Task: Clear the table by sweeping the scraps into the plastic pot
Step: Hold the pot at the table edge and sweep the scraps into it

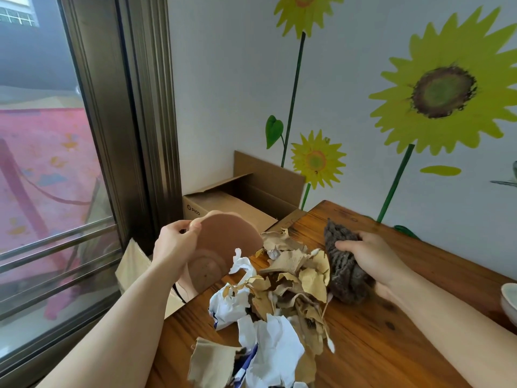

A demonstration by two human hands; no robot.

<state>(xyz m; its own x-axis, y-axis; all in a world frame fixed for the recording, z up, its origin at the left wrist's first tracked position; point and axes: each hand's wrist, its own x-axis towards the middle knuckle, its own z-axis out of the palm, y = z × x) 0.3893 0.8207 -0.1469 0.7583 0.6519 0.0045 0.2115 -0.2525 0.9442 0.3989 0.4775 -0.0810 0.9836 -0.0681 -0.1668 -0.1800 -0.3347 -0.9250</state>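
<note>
Left hand (174, 243) pinches the rim of a round terracotta-coloured plastic pot (223, 247), tilted at the wooden counter (391, 345) edge, centre left. Right hand (372, 257) clutches a grey-brown knitted cloth (344, 264) — pressed beside torn brown and white paper scraps (279, 303) heaped at centre.

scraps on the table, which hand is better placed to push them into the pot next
Right. The right hand grips the grey cloth against the scraps, opposite the plastic pot, which the left hand holds at the table edge.
</note>
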